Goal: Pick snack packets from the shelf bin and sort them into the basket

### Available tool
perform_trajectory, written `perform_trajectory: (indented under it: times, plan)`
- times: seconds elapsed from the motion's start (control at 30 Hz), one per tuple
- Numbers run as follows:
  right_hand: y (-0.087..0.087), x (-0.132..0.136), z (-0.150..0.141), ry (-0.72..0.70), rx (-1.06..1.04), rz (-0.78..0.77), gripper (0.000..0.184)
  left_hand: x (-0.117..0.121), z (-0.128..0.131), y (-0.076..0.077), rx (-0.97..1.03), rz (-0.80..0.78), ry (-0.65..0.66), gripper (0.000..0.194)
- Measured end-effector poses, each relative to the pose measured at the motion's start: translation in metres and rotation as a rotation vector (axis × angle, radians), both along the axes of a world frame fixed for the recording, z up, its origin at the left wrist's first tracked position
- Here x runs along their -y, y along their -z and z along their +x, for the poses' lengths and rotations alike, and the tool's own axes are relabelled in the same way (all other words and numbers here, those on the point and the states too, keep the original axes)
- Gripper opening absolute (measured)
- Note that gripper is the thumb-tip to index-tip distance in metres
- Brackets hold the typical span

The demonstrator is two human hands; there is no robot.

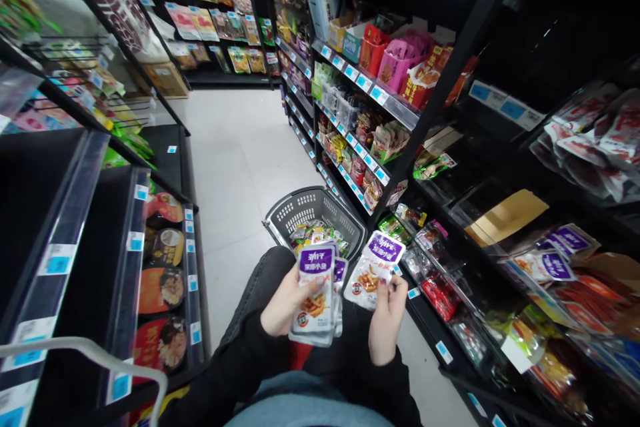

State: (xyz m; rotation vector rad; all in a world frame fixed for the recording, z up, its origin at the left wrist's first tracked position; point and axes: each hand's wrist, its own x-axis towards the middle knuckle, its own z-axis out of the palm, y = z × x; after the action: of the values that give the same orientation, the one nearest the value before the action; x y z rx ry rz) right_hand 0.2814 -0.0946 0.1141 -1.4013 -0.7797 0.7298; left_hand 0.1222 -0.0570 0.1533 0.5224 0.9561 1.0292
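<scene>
Several white-and-purple snack packets (314, 310) are fanned together in my left hand (284, 303), its thumb pressed across the front one. My right hand (386, 323) pinches a single snack packet (370, 273) of the same kind by its right edge, tilted and just to the right of the bunch. Both hands are above my lap, with a gap between the two holds. Just beyond them on the floor sits a grey shopping basket (345, 213), partly filled with small colourful packets (317, 232).
Shelves of boxed snacks (395, 67) line the right side, where similar purple-topped packets (543, 263) lie on a lower shelf. To the left stand black shelves with round bowl packs (163, 290). A pale tiled aisle (225, 153) runs between them. A white cable (85, 345) crosses the lower left.
</scene>
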Motion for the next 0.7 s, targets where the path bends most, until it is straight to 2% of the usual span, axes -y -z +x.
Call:
perform_trajectory:
  times: [0.07,0.23,0.47,0.53,0.63,0.7]
  plan:
    - [0.000,0.001,0.000,-0.025,-0.013,-0.008,0.033,-0.003,-0.005,0.000,0.011,-0.003,-0.034,0.047]
    - [0.000,0.007,-0.013,-0.325,-0.046,-0.014,0.029,-0.004,-0.008,0.000,0.073,-0.006,-0.045,0.047]
    - [-0.005,0.010,-0.019,-0.522,0.095,-0.035,0.031,0.002,-0.001,-0.007,0.083,0.006,-0.011,0.055]
    - [-0.010,0.010,-0.016,-0.510,0.127,-0.017,0.033,0.002,-0.002,-0.008,0.059,0.003,0.006,0.054]
    - [-0.017,0.011,-0.015,-0.406,0.134,0.030,0.033,0.001,0.001,-0.007,0.014,0.019,-0.007,0.055]
    - [-0.018,0.011,-0.017,-0.385,0.166,0.013,0.041,0.001,0.005,-0.005,-0.016,0.050,-0.020,0.055]
